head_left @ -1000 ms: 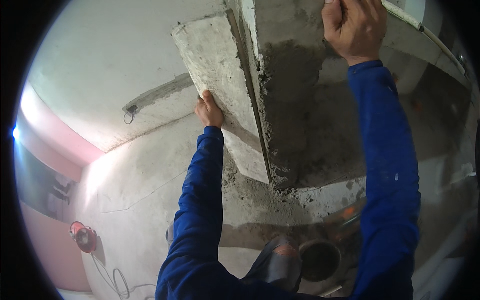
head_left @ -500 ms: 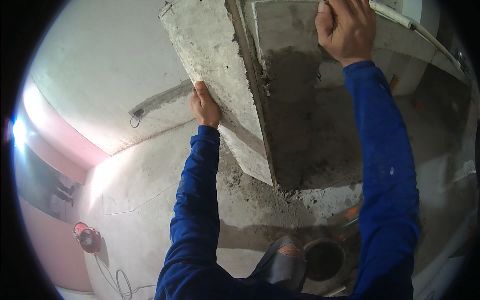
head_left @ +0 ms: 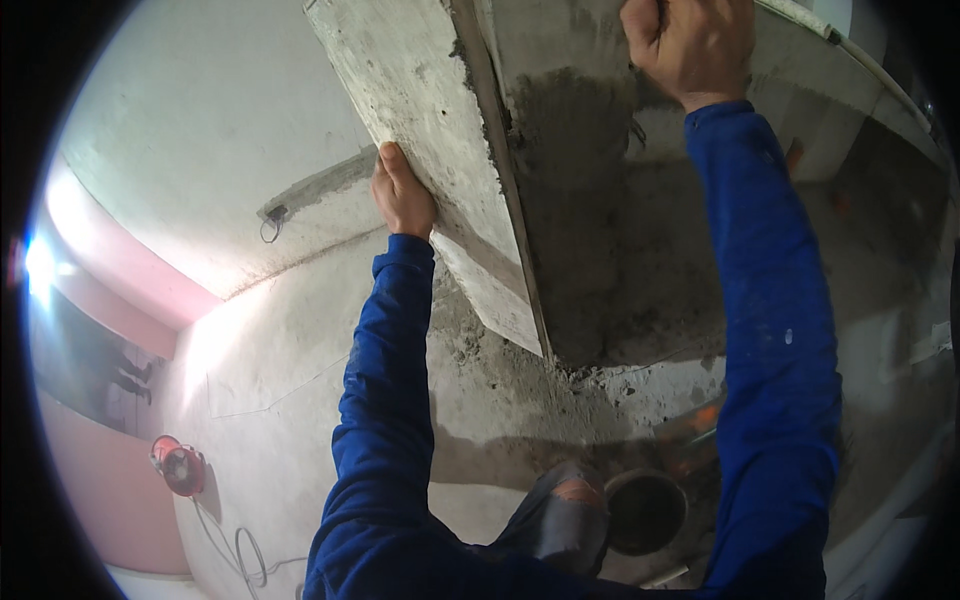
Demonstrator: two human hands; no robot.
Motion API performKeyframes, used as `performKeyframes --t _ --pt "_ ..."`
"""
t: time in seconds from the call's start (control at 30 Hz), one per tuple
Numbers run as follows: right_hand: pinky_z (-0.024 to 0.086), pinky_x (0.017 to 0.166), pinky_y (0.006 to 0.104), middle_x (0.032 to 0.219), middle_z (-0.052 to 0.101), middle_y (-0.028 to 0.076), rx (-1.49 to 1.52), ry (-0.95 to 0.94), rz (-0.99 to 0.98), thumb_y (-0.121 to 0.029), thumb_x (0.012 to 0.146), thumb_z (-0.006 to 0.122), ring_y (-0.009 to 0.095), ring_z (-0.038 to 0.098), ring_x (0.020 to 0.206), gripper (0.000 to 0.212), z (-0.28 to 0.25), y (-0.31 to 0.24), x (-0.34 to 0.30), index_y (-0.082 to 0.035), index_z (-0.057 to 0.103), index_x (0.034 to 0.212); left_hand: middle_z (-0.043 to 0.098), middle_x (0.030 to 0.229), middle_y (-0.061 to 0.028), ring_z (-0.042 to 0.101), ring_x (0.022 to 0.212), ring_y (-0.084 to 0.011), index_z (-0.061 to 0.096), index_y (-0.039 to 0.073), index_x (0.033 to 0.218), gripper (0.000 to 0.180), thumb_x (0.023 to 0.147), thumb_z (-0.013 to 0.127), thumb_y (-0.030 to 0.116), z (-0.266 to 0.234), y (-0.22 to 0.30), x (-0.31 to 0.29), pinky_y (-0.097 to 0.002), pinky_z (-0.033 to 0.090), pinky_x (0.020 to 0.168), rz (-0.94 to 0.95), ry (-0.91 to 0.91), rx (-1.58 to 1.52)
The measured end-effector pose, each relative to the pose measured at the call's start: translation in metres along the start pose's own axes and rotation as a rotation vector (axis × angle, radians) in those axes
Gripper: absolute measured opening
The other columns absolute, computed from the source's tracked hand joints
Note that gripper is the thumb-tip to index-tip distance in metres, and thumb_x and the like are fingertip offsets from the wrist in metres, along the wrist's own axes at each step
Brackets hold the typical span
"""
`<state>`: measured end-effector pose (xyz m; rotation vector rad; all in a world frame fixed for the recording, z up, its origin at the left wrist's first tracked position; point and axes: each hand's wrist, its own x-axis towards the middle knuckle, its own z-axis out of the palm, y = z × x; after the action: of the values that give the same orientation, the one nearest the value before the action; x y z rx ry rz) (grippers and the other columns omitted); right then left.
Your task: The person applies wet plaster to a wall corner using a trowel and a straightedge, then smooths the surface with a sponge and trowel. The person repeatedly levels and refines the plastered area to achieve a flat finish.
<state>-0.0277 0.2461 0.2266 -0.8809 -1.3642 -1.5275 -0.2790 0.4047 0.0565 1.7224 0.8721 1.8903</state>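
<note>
My left hand (head_left: 402, 195) is closed on the left edge of a pale, plaster-smeared slab (head_left: 430, 110) that looks like a board standing against the wall end. Its thumb lies along the slab's face, and the other fingers are hidden behind the edge. At the top of the view my right hand (head_left: 692, 50) is curled into a fist before the grey wall face (head_left: 565, 40). Whatever it holds is hidden or cut off by the frame. Below and left of that hand spreads a dark, damp patch of mortar (head_left: 570, 130).
Crumbs of mortar (head_left: 580, 378) lie along the wall's foot. A dark round bucket (head_left: 647, 512) stands beside my knee (head_left: 575, 500). Far left, a red round device (head_left: 180, 468) trails a cable (head_left: 240, 560) over the floor. A pale pipe (head_left: 795, 14) runs at the upper right.
My right hand has shifted slightly up in the picture, partly out of the frame. The left hand keeps its hold on the slab, while the whole view has moved a little.
</note>
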Motion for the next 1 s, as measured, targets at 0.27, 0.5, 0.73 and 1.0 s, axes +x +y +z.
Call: performKeyframes --t 0.27,0.5,0.73,1.0 --pt "0.037 0.063 0.0412 0.068 0.047 0.011 -0.017 0.078 -0.080 -0.013 0.080 0.054 0.030 0.046 0.066 0.012 0.006 0.002 0.003 -0.004 0.051 0.073 0.067 0.097 -0.0159 0.061 0.090 -0.0217 0.060 -0.009 0.107 0.083 0.095 0.027 0.066 0.010 -0.007 -0.001 -0.0326 0.047 0.082 -0.061 -0.003 -0.036" --pt "0.036 0.062 0.0398 0.066 0.045 0.010 0.032 0.138 -0.149 -0.010 0.080 0.053 0.029 0.045 0.064 0.009 0.014 0.005 0.002 -0.005 0.050 0.073 0.067 0.089 -0.0218 0.064 0.084 -0.0270 0.059 -0.010 0.106 0.077 0.097 0.029 0.061 0.011 -0.087 -0.013 -0.0363 0.048 0.077 0.014 -0.002 0.115" --pt "0.038 0.064 0.0413 0.070 0.047 0.014 -0.003 0.031 -0.116 -0.008 0.080 0.052 0.031 0.047 0.067 0.006 0.006 0.002 0.001 -0.003 0.052 0.078 0.068 0.093 -0.0180 0.064 0.088 -0.0250 0.060 -0.011 0.106 0.072 0.098 0.035 0.057 0.016 -0.121 -0.045 -0.0351 0.048 0.079 -0.250 0.006 -0.046" --pt "0.038 0.067 0.0426 0.071 0.049 0.014 -0.016 0.027 -0.077 -0.009 0.079 0.052 0.033 0.048 0.070 0.007 0.006 0.000 0.002 -0.002 0.053 0.079 0.065 0.092 -0.0135 0.058 0.086 -0.0193 0.059 -0.008 0.103 0.078 0.097 0.029 0.063 -0.005 -0.023 0.007 -0.0324 0.045 0.081 -0.058 -0.090 -0.087"
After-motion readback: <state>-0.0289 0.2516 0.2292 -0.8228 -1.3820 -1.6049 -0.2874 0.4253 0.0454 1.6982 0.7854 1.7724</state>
